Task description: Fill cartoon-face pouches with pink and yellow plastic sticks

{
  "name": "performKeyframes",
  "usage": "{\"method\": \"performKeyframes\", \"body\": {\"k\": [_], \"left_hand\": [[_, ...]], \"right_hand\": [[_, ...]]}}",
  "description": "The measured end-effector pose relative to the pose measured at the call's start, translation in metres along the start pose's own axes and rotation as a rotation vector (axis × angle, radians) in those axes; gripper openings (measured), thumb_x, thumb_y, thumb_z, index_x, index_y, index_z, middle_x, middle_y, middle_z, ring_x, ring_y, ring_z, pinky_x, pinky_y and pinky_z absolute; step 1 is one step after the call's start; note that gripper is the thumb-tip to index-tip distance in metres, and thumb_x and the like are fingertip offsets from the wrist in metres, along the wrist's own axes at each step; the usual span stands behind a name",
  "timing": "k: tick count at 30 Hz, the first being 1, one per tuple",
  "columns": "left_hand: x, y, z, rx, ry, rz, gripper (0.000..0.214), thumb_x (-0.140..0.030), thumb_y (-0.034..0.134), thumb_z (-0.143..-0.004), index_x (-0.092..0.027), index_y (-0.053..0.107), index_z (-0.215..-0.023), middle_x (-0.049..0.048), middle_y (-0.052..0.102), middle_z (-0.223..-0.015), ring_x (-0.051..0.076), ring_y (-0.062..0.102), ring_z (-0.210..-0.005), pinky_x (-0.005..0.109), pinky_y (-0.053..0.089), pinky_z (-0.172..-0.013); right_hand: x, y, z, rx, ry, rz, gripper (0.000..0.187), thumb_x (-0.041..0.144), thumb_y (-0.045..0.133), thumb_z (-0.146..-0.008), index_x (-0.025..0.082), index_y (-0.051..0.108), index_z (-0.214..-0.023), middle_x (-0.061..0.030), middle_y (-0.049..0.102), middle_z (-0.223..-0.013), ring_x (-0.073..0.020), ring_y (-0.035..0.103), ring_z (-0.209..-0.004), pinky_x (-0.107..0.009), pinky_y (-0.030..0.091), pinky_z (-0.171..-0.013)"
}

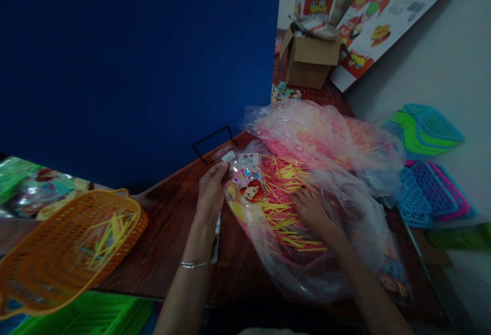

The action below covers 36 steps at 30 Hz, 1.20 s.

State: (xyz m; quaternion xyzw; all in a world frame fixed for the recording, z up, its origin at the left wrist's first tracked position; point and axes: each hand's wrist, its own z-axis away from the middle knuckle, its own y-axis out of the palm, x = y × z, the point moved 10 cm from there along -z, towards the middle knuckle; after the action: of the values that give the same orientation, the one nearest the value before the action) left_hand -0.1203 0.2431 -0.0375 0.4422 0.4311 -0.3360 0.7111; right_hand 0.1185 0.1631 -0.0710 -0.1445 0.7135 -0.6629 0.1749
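My left hand (pixel 211 187) is closed on the edge of a small clear plastic packet (pixel 248 179) printed with a red-haired cartoon figure. The packet hangs over the left side of a loose heap of thin yellow and pink sticks (pixel 282 204). On the right of that heap rests my right hand (pixel 309 208), fingers stretched out among the sticks; its thumb is hidden. A large clear plastic bag (pixel 314 278) lies opened around the heap. More pink and yellow sticks show through a second bag (pixel 326 130) behind it.
An orange basket (pixel 42 253) with a few sticks stands at the left, above green baskets (pixel 88 314). A blue panel (pixel 134 69) rises behind the wooden table (pixel 164 243). Farther back is a cardboard box (pixel 310 64). Blue and green baskets (pixel 425 130) are stacked at the right.
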Motion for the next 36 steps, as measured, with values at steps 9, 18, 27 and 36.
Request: {"method": "performKeyframes", "body": {"k": [9, 18, 27, 36], "left_hand": [[0.010, -0.008, 0.028, -0.004, -0.057, -0.035, 0.031, -0.035, 0.074, -0.048, -0.015, 0.060, -0.066, -0.0037, 0.059, -0.061, 0.008, 0.052, -0.056, 0.023, 0.044, -0.061], [0.004, -0.033, 0.042, -0.054, -0.124, 0.112, 0.022, -0.022, 0.077, -0.048, -0.014, 0.063, -0.064, -0.0047, 0.061, -0.059, 0.005, 0.054, -0.055, 0.016, 0.045, -0.057], [0.003, -0.045, 0.050, -0.082, -0.165, 0.140, 0.017, -0.018, 0.075, -0.051, -0.014, 0.063, -0.062, -0.0034, 0.062, -0.058, 0.006, 0.055, -0.054, 0.016, 0.047, -0.057], [0.011, -0.032, 0.055, 0.016, -0.187, 0.145, 0.024, -0.023, 0.079, -0.050, -0.013, 0.065, -0.066, -0.0017, 0.064, -0.061, 0.008, 0.056, -0.056, 0.017, 0.047, -0.057]], "right_hand": [[0.016, -0.008, -0.007, 0.002, -0.037, 0.079, 0.030, 0.007, 0.039, -0.085, 0.014, 0.052, -0.111, -0.0127, 0.059, -0.105, -0.0255, 0.050, -0.101, -0.041, 0.039, -0.088], [0.024, -0.012, -0.001, -0.021, -0.024, 0.152, 0.035, -0.001, 0.034, -0.082, 0.010, 0.054, -0.108, -0.0165, 0.060, -0.105, -0.0259, 0.053, -0.105, -0.041, 0.038, -0.095], [0.024, -0.012, 0.008, -0.087, 0.027, 0.154, 0.038, -0.002, 0.039, -0.077, 0.010, 0.056, -0.108, -0.0182, 0.059, -0.111, -0.0287, 0.052, -0.110, -0.046, 0.037, -0.097], [-0.020, -0.004, 0.026, 0.069, 0.170, -0.010, 0.032, 0.003, 0.039, -0.078, 0.009, 0.059, -0.103, -0.0200, 0.062, -0.108, -0.0304, 0.053, -0.106, -0.049, 0.038, -0.093]]}}
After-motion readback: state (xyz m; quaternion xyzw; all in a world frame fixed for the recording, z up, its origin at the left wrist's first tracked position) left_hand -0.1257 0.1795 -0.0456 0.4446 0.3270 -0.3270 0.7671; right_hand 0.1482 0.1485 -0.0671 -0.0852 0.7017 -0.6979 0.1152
